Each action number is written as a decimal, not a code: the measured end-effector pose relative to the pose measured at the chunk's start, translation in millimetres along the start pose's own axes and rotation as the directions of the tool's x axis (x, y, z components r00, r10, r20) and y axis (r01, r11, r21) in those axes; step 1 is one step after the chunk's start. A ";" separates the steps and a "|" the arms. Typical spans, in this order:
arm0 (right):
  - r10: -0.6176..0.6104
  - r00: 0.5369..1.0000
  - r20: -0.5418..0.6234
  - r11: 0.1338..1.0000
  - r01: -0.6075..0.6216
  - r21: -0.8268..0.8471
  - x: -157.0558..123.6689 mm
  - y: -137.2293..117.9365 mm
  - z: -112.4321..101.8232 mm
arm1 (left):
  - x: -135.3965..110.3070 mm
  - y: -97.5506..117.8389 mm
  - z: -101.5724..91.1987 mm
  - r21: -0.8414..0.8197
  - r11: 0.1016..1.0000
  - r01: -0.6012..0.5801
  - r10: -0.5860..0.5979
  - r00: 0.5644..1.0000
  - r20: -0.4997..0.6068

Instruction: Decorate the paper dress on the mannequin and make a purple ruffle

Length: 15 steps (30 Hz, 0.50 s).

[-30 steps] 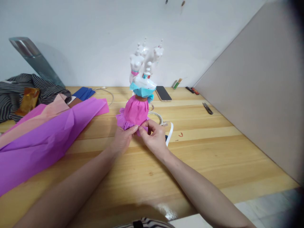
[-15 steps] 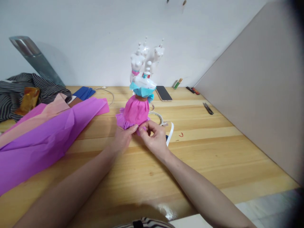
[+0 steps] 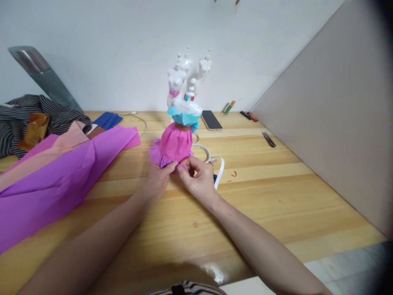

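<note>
A white doll figure (image 3: 190, 107) stands upright on the table, dressed in a light blue paper top (image 3: 184, 118), a brown waistband and a pink paper skirt (image 3: 175, 142). Round the skirt's lower edge runs a gathered purple paper ruffle (image 3: 156, 155). My left hand (image 3: 159, 176) pinches this ruffle at the front, thumb on top. Close beside it, my right hand (image 3: 198, 176) pinches the ruffle's right part between thumb and fingers. The fingertips hide the spot where the paper meets the skirt.
Behind stand several white figures (image 3: 176, 80) and a phone (image 3: 211, 120). Right of the doll lie a tape roll (image 3: 208, 152), a white strip (image 3: 220, 172) and snips (image 3: 269, 139). Purple paper sheets (image 3: 61, 184), blue pieces (image 3: 107, 120) and striped cloth (image 3: 46, 106) cover the left side.
Both hands stay at the skirt's hem. The right fingertips have shifted slightly left, nearer the left thumb, and less loose purple paper shows between them.
</note>
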State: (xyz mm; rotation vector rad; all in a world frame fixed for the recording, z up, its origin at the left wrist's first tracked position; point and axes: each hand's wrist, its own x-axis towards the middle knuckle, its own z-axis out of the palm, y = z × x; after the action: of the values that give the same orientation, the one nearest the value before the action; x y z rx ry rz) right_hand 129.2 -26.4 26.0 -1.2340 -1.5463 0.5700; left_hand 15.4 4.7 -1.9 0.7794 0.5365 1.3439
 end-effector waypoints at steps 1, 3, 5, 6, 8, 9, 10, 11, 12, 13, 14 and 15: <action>0.004 1.000 0.000 1.000 -0.004 -0.005 0.0 -0.1 0.1 | -0.1 -0.3 -0.5 -0.001 1.000 0.005 -0.005 1.000 0.007; 0.018 1.000 -0.013 1.000 -0.018 -0.002 0.1 -0.1 0.1 | -0.6 -0.5 -1.1 -0.005 1.000 0.011 -0.011 0.999 0.031; 0.032 0.999 -0.028 0.999 -0.032 0.007 0.4 0.5 0.0 | -1.2 -0.1 -1.0 -0.012 1.000 0.011 -0.010 0.998 0.058; 0.037 0.999 -0.033 0.999 -0.037 0.009 0.4 1.0 -0.1 | -1.4 0.0 -0.7 -0.016 1.000 0.006 -0.004 0.998 0.070; 0.041 0.998 -0.041 0.999 -0.040 0.006 0.5 2.4 0.1 | -1.6 0.3 -0.2 -0.021 1.000 -0.001 0.003 0.996 0.087; 0.042 0.998 -0.044 0.999 -0.042 0.002 0.5 3.2 0.2 | -1.7 0.4 0.0 -0.021 1.000 -0.003 0.005 0.996 0.091; 0.043 0.998 -0.048 0.999 -0.043 -0.001 0.5 3.9 0.5 | -1.7 0.4 0.0 -0.022 1.000 -0.004 0.006 0.996 0.093; 0.045 0.998 -0.052 0.999 -0.045 -0.005 0.5 4.5 0.7 | -1.6 0.4 0.0 -0.020 1.000 -0.001 0.003 0.996 0.091; 0.045 0.997 -0.058 0.999 -0.046 -0.009 0.5 4.9 1.0 | -1.6 0.4 -0.1 -0.018 1.000 0.003 -0.002 0.996 0.086; 0.044 0.997 -0.064 0.999 -0.045 -0.012 0.5 5.3 1.3 | -1.6 0.4 -0.3 -0.014 1.000 0.009 -0.008 0.997 0.081; 0.044 0.997 -0.071 0.999 -0.045 -0.015 0.6 5.5 1.6 | -1.5 0.4 -0.5 -0.011 1.000 0.013 -0.012 0.997 0.079; 0.043 0.996 -0.079 0.999 -0.045 -0.018 0.7 5.6 1.9 | -1.5 0.3 -0.7 -0.010 1.000 0.014 -0.013 0.997 0.079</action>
State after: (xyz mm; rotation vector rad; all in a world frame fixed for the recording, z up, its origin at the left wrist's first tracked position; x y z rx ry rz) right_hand 129.9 -23.4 20.9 -1.2930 -1.4657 0.5298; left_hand 14.4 3.4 -2.2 0.8153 0.4707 1.2966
